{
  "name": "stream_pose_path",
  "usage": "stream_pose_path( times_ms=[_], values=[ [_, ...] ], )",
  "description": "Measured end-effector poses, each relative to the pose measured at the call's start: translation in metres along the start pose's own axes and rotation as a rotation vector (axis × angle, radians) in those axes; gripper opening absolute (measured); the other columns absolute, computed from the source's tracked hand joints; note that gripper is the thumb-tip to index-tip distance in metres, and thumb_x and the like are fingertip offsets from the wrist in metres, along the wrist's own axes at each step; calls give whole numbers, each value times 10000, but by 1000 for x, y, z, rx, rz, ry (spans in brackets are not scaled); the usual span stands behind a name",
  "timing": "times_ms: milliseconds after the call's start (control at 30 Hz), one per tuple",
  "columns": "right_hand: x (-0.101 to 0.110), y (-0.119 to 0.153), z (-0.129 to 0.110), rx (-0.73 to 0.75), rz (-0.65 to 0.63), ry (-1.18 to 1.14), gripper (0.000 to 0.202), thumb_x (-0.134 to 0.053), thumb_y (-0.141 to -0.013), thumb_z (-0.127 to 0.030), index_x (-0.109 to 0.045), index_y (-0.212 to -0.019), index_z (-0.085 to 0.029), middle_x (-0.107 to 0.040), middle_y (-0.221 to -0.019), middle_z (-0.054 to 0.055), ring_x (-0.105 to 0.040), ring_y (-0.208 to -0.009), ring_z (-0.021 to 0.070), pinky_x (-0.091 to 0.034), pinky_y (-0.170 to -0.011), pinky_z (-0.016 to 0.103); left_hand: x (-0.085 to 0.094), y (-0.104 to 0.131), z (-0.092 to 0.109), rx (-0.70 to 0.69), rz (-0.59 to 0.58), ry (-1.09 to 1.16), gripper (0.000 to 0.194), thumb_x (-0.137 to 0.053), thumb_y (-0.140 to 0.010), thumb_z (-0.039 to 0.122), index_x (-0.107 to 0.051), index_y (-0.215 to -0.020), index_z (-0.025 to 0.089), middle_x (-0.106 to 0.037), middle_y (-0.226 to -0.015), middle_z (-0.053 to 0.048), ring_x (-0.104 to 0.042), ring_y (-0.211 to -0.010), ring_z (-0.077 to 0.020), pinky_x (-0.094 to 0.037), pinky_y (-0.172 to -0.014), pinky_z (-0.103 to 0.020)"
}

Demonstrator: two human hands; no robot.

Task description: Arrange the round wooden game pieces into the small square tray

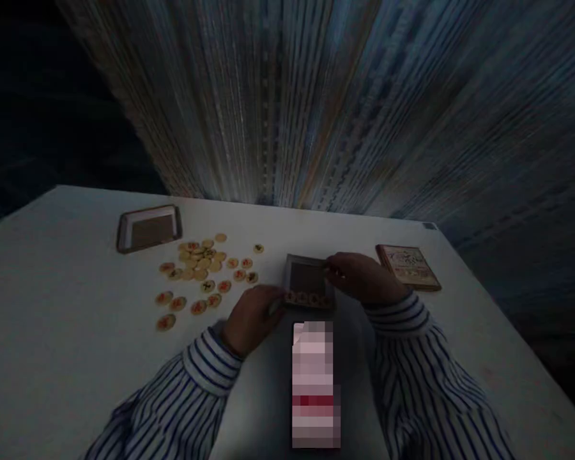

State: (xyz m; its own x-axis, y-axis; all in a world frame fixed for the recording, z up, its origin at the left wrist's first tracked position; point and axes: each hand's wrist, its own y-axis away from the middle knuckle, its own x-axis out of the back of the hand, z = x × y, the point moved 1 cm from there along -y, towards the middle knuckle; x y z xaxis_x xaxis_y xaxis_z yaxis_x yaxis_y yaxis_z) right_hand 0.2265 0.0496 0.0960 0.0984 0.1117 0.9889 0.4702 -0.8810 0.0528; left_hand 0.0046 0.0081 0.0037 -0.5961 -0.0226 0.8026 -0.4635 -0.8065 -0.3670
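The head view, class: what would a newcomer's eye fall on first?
Probably the bright, pixelated pink patch at bottom centre, against the dim white table. Next, the loose heap of round pieces on the table's left half, then the small open box between the left hand and right hand, with pieces lined along its near side.

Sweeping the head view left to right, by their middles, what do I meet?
Shallow tray, heap of round pieces, left hand, open box with a row of pieces along its near side, right hand, flat printed box.
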Motion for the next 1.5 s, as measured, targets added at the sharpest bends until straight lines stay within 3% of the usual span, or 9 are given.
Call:
stream_pose_path(
  times_ms=[167,400,733,1033,1300,1500],
  values=[
    [-14,29,5,-101,115,-80,289,-450,-816,-226,-585,-1063,-161,-649,-901,86,-597,-791,180,-449,-718,305,2,0,4,-2,34,0,265,-542,-758,214,-595,-1011,156,-669,-953,-98,-606,-892,-222,-478,-786,-363],
    [-57,67,0,-151,206,-377,429,-466,-819,-299,-463,-1218,-141,-625,-1015,120,-603,-847,193,-498,-732,349,7,2,7,30,26,-9,246,-533,-765,210,-611,-992,158,-681,-915,-91,-615,-846,-221,-483,-746,-358],
    [-71,61,-5,-163,220,-372,440,-497,-794,-265,-487,-1199,-95,-597,-1093,160,-558,-992,235,-460,-850,388,6,4,8,58,23,12,238,-521,-796,206,-620,-1006,154,-685,-907,-80,-616,-840,-201,-485,-753,-341],
    [-74,61,-7,-170,296,-382,413,-493,-796,-291,-510,-1177,-132,-612,-1047,133,-579,-921,212,-477,-806,369,3,3,7,70,87,-15,210,-525,-792,224,-637,-958,163,-694,-844,-72,-623,-796,-195,-492,-713,-329],
    [-83,65,19,-302,509,-494,369,-480,-759,-346,-579,-1037,-125,-644,-902,106,-600,-734,179,-500,-677,333,5,9,8,58,139,-24,213,-541,-778,244,-639,-946,158,-695,-842,-76,-628,-803,-201,-500,-714,-330],
    [-87,66,27,-337,503,-510,353,-457,-751,-356,-596,-1000,-147,-652,-884,90,-599,-749,178,-495,-676,328,10,19,13,57,127,-33,200,-530,-776,231,-637,-937,181,-695,-849,-65,-624,-805,-192,-493,-722,-325]
  ],
)
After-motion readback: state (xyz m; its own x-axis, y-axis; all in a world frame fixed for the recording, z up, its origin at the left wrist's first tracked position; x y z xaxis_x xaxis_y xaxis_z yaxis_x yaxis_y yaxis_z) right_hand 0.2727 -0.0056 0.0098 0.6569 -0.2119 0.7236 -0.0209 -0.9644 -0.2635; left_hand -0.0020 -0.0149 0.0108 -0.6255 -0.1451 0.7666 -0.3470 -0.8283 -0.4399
